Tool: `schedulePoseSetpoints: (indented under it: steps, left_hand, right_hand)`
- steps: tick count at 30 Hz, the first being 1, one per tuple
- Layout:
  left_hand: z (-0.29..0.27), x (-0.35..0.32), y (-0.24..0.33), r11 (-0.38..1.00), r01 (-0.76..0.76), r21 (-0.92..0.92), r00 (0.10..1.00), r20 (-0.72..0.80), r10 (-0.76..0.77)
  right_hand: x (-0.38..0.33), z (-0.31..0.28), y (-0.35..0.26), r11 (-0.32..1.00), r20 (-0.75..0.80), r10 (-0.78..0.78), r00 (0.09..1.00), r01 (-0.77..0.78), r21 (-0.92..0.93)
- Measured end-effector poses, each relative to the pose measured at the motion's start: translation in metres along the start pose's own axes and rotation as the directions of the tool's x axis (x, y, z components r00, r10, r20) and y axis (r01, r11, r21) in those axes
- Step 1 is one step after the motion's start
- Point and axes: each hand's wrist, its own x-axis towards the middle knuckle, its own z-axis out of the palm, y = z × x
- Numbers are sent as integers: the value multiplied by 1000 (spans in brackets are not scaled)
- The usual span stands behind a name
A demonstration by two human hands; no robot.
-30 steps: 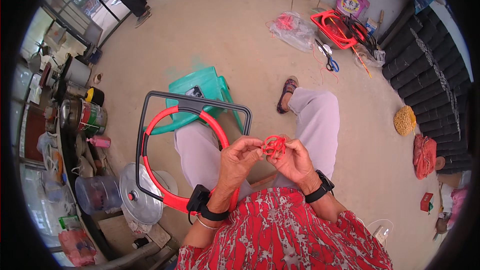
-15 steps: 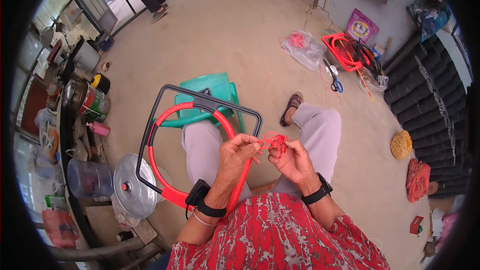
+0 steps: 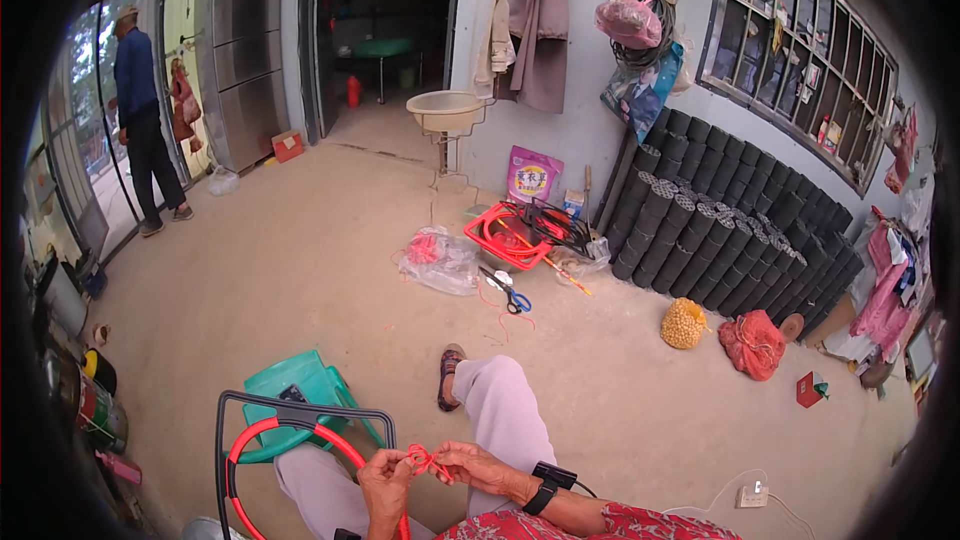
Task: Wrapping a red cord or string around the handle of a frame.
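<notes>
A person (image 3: pixel 142 115) in dark clothes stands by the glass door, near a tall grey fridge (image 3: pixel 246 60). A pale basin (image 3: pixel 446 112) sits on a wire stand beside a hanging coat (image 3: pixel 540 35). Black cylinders (image 3: pixel 715 250) are stacked below a barred window (image 3: pixel 800 65); a yellow bag (image 3: pixel 684 324) and red sack (image 3: pixel 752 345) lie before them. A white power strip (image 3: pixel 751 496) rests on the floor (image 3: pixel 620 390).

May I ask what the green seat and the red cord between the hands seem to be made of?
The green seat: probably moulded plastic, smooth, given its even colour and rounded edges. The red cord: perhaps synthetic fibre, from its thin, bright loops; finish unclear.
</notes>
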Motion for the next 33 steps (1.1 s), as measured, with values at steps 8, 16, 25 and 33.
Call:
schedulePoseSetpoints:
  steps: [8,16,25,33]
  left_hand:
    - [-3,3,-18,999,-43,24,991,128,40]
    - [-6,-2,5,1000,7,8,983,183,-9]
    - [1,-6,13,998,-6,-57,991,134,14]
    - [-3,-3,0,999,-23,-28,991,131,27]
  right_hand:
    - [5,-10,11,943,10,-20,1000,22,-332]
    - [7,-14,22,980,-8,43,999,-44,-195]
    - [19,-12,28,958,11,112,994,-105,-265]
    - [14,3,21,957,67,100,993,-78,-278]
